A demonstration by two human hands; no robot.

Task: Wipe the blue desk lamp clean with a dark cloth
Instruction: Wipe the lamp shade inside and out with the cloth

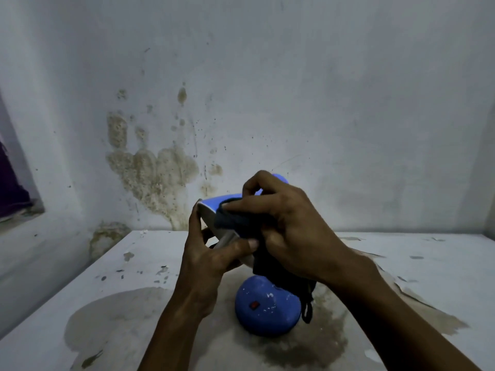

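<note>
The blue desk lamp stands on the table; its round base (266, 310) carries a small red switch and white specks. Its blue head (214, 203) with a pale underside is raised above the base. My left hand (211, 253) grips the head's lower edge from the left, thumb across the pale rim. My right hand (289, 226) holds the dark cloth (235, 219) and presses it onto the top of the head. The cloth's loose end hangs down past the base on the right. The lamp's neck is hidden behind my hands.
The white table (401, 266) has peeling paint and a large brown stain around the lamp. A stained, mouldy wall (155, 170) stands directly behind the table. A dark opening (13, 191) shows at the far left.
</note>
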